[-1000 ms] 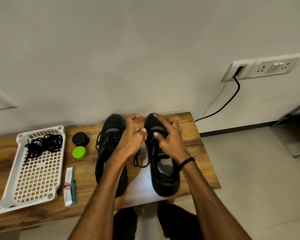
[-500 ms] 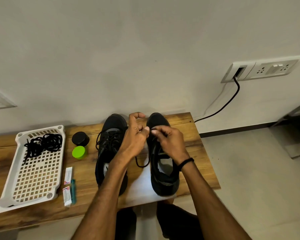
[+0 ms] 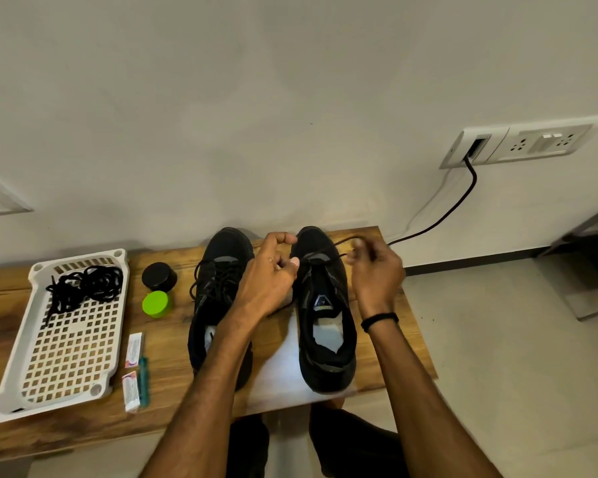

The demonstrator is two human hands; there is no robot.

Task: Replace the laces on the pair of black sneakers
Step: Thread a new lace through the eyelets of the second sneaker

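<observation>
Here, your left hand [image 3: 266, 281] was curled at the toe end of the unlaced sneaker [image 3: 325, 343], thumb and forefinger pinching the lace [image 3: 339, 242] beside the front eyelets, with a short dark loop of it showing under the palm. Your right hand [image 3: 377, 274], blurred by motion, pinched the same lace at 2 o'clock from those eyelets, so the strand ran from the shoe across to its fingers. That sneaker stood on a white sheet [image 3: 280, 370] on the desk [image 3: 390, 305], toe toward the wall at 12 o'clock, tongue and insole showing. The laced sneaker [image 3: 218, 270] stood just beside it at 9 o'clock, partly under your left forearm. Farther toward 9 o'clock sat a black jar [image 3: 159, 277] with a green jar [image 3: 156, 304] at its 6 o'clock, some small packets [image 3: 133, 345], and a white perforated tray [image 3: 66, 374] holding a bundle of spare laces [image 3: 83, 291] in its far end. A black band [image 3: 379, 319] circled your right wrist. At 2 o'clock on the wall, a cable [image 3: 456, 205] hung from a socket plate [image 3: 532, 143].
</observation>
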